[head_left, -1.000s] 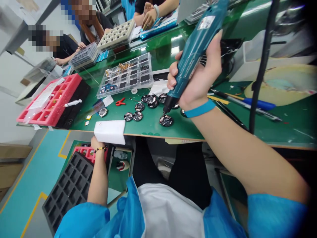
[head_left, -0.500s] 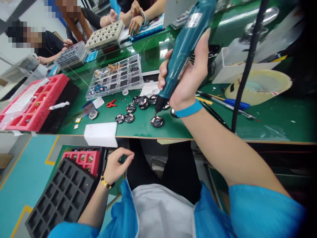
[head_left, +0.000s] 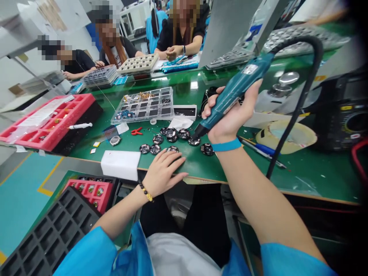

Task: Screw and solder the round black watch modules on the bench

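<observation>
My right hand (head_left: 231, 111) is wrapped round a teal electric screwdriver (head_left: 234, 94), whose black tip points down at a round black module (head_left: 194, 141). Whether the tip touches it I cannot tell. My left hand (head_left: 164, 173) lies palm down at the table's front edge, fingers spread, its fingertips at another round module (head_left: 173, 149) that they partly cover. Several more such modules lie close by, some stacked, with one module (head_left: 207, 149) just below my right hand.
A clear compartment box (head_left: 146, 105) stands behind the modules. At left are a white block (head_left: 120, 165), red pliers-like clip (head_left: 137, 131) and pink tray (head_left: 48, 122). Pens (head_left: 264, 151) and a yellowish dish (head_left: 287, 136) lie right. Other people sit across the table.
My left hand has risen from below the table edge onto the table and its fingers have spread. The screwdriver has moved from the front module to one further back right. The view has shifted.
</observation>
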The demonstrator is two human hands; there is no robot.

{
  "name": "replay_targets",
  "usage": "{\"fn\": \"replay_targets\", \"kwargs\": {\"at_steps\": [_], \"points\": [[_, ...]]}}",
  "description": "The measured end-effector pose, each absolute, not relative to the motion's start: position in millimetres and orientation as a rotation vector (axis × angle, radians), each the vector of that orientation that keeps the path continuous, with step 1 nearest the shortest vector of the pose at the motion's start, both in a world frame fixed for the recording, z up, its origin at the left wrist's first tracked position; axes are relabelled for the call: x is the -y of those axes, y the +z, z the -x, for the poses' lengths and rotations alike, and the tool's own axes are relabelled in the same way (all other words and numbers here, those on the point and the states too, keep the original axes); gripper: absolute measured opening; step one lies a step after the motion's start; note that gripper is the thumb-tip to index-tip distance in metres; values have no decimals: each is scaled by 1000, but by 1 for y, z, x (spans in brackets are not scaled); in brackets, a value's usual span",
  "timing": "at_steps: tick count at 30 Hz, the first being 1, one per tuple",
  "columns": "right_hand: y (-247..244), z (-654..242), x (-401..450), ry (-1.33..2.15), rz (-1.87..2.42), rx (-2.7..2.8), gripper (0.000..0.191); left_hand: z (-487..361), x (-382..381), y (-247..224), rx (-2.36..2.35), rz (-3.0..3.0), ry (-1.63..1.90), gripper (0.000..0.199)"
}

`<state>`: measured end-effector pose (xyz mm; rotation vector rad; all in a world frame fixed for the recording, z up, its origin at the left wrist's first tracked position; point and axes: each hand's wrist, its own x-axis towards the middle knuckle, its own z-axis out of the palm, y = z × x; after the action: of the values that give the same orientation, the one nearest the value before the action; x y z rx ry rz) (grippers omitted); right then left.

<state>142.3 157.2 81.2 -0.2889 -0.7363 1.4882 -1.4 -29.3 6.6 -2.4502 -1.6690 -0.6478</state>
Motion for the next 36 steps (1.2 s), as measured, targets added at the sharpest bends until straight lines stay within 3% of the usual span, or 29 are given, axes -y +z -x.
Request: {"fn": "replay_targets", "kwargs": {"at_steps": [6, 12, 22, 28, 32, 36], "points": [[83, -142, -150, 1426, 324, 828, 52, 38, 22, 12, 1915, 2299, -502, 57], [81, -140, -153, 1436, 351, 818, 49, 63, 20, 13, 1937, 2328, -482, 38], [75, -136, -161, 1358, 323, 873, 64, 67, -11, 38, 1933, 2270, -694, 21], [75, -134, -160, 1335, 330, 868, 62, 56, -72, 43, 1803, 2477, -428, 55], [76, -133, -159, 1347, 359, 875, 61, 57, -85, 50, 1843, 2473, -344, 45], [80, -132, -158, 1368, 361, 862, 64, 48, -62, 59, 1857, 2293, -614, 41]]}}
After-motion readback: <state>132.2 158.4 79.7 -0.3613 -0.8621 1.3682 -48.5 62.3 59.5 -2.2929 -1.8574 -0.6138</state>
